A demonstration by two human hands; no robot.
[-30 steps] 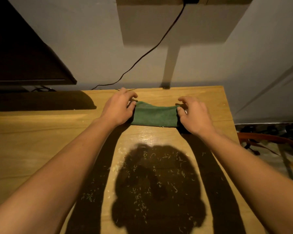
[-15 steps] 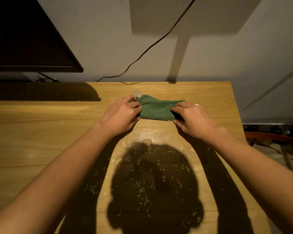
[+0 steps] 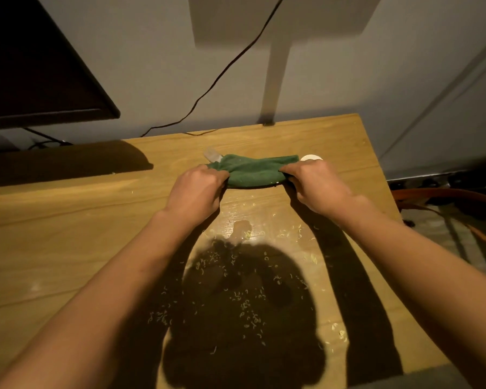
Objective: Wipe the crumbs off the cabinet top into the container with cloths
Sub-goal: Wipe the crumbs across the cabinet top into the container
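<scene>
The green cloth [image 3: 253,171] is lying folded into a long band near the back of the wooden cabinet top [image 3: 68,220], stretching between two sets of curled fingers. The left hand [image 3: 195,192] is pinching the cloth's left end, knuckles up. The right hand [image 3: 317,189] is gripping the right end the same way, its fingers tucking under the fabric. Both bare forearms are reaching in from the near edge.

A pale tag [image 3: 212,155] is sticking out at the cloth's far left corner. A small white round object [image 3: 310,158] is showing just behind the right hand, partly hidden; what it is cannot be told.

The crumbs [image 3: 244,301] are lying scattered on the cabinet top nearer the person, apart from the cloth, most of them inside the dark shadow between the arms.

A black cable [image 3: 222,74] is running down the wall [image 3: 152,51] to the cabinet's back edge, and a dark screen [image 3: 40,80] is filling the upper left.
</scene>
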